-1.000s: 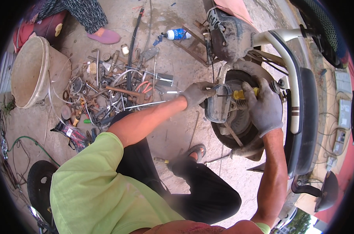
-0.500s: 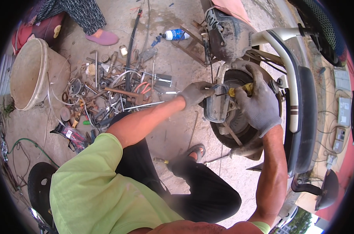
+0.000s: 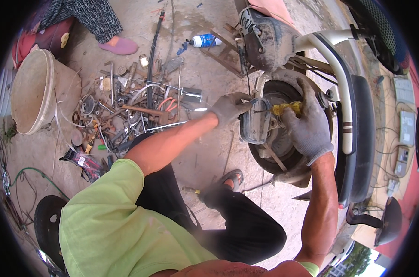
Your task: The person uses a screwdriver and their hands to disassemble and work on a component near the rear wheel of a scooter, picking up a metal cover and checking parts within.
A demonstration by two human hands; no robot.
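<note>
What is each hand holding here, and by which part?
The right hand grips a screwdriver by its yellow handle, shaft pointing left. The left hand pinches the top edge of the grey cover at the wheel.

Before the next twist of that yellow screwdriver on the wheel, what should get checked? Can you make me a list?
1. Right hand gripping the yellow-handled screwdriver: ok.
2. Left hand steadying the grey cover: ok.
3. Both hands gloved: ok.
4. Screwdriver tip seated in a screw: cannot tell, too small.
5. Wheel held steady: cannot tell.
6. Ground nearby tidy: not ok, tool pile is scattered close by.
</note>
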